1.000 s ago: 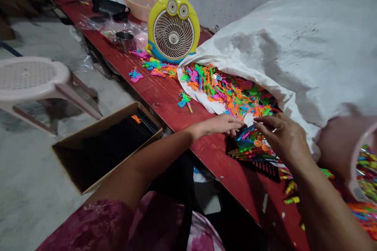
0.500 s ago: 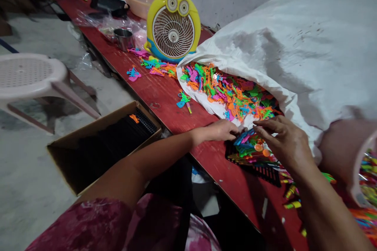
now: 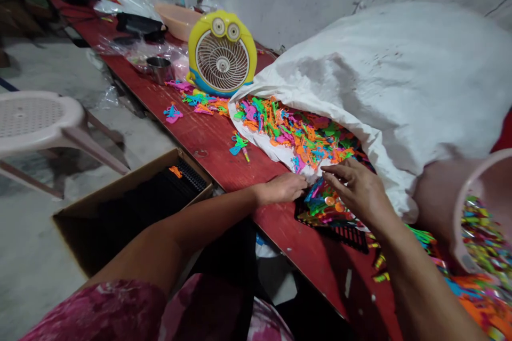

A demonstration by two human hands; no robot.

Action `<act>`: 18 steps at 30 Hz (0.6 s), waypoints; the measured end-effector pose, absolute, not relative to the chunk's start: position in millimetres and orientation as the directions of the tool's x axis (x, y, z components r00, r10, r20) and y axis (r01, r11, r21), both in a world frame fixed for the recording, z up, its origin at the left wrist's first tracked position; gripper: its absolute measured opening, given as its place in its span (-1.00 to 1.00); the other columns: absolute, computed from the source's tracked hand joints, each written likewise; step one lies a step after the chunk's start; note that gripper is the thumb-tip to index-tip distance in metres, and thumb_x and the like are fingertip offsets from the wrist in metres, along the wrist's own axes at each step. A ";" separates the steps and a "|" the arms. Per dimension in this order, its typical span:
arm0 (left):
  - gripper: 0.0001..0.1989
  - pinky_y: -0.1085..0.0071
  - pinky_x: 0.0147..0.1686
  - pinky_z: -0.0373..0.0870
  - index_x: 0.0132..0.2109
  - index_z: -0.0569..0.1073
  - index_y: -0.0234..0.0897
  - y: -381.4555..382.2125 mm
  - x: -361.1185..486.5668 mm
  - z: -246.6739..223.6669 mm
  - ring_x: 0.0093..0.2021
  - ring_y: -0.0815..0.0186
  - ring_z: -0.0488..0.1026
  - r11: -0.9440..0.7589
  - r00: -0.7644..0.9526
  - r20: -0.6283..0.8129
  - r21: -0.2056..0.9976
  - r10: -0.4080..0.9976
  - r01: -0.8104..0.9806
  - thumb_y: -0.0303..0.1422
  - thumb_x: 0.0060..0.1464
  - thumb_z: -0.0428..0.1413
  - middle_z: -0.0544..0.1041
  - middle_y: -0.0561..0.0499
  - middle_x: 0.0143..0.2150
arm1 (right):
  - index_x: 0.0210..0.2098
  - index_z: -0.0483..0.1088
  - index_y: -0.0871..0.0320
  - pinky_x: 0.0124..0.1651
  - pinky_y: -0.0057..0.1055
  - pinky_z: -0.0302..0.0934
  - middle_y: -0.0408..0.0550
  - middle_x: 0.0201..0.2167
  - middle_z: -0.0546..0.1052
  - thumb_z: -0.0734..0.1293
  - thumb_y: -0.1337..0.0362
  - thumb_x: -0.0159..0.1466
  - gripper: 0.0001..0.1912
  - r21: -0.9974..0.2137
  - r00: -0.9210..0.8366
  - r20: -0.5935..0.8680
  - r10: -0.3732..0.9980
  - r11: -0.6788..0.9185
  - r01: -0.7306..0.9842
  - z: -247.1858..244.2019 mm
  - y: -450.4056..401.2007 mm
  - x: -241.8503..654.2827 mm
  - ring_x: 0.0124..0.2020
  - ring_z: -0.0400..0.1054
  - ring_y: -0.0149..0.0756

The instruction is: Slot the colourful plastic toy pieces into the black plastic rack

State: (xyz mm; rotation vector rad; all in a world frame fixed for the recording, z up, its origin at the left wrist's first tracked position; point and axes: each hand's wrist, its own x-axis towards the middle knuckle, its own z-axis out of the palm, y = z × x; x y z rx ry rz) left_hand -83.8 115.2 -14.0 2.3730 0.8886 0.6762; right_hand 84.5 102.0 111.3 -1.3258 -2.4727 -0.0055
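A black plastic basket point(image 3: 352, 238) stands on the red table, filled with small bright plastic toys point(image 3: 320, 202) in blue, orange, pink and green. At its far left corner is my left hand point(image 3: 282, 188), fingers curled in and closed; whatever they grip is hidden. Over the basket's right side hovers my right hand point(image 3: 358, 186), its fingers stretched out and apart, with nothing visible in them. Just behind both hands, a large white sack point(image 3: 392, 85) lies with its mouth towards me, spilling many similar toys point(image 3: 296, 133).
On the left, a cardboard box point(image 3: 132, 176) holds stacked black baskets, with an orange toy on top. A yellow fan point(image 3: 223, 53) and a metal cup point(image 3: 159, 69) stand farther along the table. A tipped pink bucket point(image 3: 436, 202) of wrapped pieces is at right. A plastic stool point(image 3: 40, 117) stands on the floor.
The head view has shifted, so the scene sits lower and farther left. Both hands stay at the basket; the right hand's fingers look slightly more spread.
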 end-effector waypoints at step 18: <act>-0.37 0.19 0.32 0.21 0.28 0.34 -0.32 78.7 -71.0 29.0 0.29 0.11 0.33 -0.227 0.217 0.216 0.974 0.952 0.026 0.03 0.27 -0.05 0.39 -0.13 0.30 | -0.05 0.46 0.18 0.05 -0.09 0.17 0.15 -0.03 0.53 0.16 0.17 0.37 -0.66 -0.402 -0.081 0.504 0.860 0.316 0.859 -28.4 -15.4 114.2 0.02 0.36 -0.06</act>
